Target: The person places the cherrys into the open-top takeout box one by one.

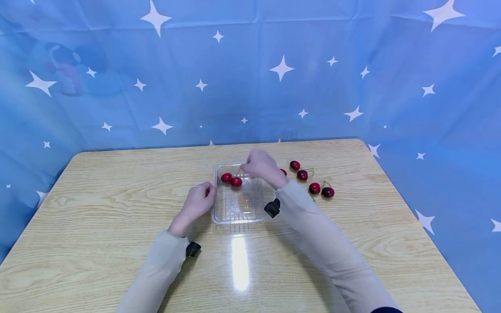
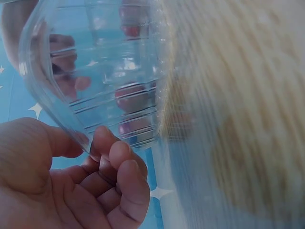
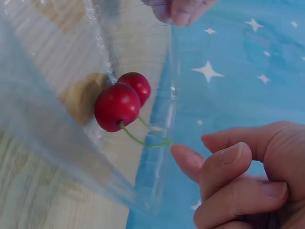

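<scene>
Blue cloth [image 1: 242, 95] with white stars [image 1: 282, 68] hangs behind the counter [image 1: 117, 208]. With my left hand [image 1: 198, 199] I pinch the edge of the clear box [image 1: 238, 221], maybe so it won't slide. My right hand [image 3: 243, 179] is loose, thumb and finger a bit apart by the green stems [image 3: 138, 140]. Two cherries [image 3: 116, 107] lie in the box, round, red and shiny. Other cherries [image 1: 315, 188], some darker, lie right of it.

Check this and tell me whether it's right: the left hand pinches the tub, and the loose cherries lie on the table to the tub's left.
Wrong side: the loose cherries lie on the table to the right of the tub, as the head view shows. The left hand does pinch the tub.
</scene>
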A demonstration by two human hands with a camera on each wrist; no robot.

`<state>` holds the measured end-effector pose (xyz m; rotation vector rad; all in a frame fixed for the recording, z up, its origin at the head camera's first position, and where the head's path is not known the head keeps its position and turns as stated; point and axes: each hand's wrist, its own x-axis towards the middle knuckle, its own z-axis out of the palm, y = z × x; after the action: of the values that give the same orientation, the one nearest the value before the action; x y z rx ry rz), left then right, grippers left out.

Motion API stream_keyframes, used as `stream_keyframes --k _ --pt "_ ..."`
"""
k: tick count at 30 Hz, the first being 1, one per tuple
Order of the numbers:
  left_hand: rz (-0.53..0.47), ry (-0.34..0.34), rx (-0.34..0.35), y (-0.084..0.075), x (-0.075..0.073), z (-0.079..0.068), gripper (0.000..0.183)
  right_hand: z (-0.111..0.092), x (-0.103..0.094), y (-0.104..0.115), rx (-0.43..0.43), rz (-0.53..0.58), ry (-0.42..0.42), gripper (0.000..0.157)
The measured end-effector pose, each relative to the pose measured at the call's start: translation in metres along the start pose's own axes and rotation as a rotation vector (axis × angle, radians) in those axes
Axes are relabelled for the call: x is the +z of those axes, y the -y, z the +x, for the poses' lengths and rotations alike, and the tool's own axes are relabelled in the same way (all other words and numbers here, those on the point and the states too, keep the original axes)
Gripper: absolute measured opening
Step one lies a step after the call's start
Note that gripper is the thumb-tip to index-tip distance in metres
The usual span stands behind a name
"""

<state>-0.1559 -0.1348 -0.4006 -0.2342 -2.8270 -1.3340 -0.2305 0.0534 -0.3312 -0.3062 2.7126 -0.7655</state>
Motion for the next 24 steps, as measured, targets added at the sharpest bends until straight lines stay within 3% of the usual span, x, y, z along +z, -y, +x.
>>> stream_keyframes --k 5,8,13,24 --pt "0.006 -0.002 -0.002 0.000 0.000 0.000 0.032 -0.006 -0.006 -0.011 -0.161 0.047 -0.087 0.047" --pt "0.004 0.000 -0.003 0.001 0.001 0.000 0.032 -0.010 -0.009 -0.017 -0.206 0.073 -0.143 0.039" --pt "-0.006 0.005 -0.013 0.002 0.001 0.001 0.032 -0.016 -0.013 -0.021 -0.233 0.067 -0.209 0.025" --pt "0.013 0.001 -0.017 0.002 0.000 0.001 0.032 -0.028 -0.018 -0.026 -0.265 0.111 -0.316 0.017"
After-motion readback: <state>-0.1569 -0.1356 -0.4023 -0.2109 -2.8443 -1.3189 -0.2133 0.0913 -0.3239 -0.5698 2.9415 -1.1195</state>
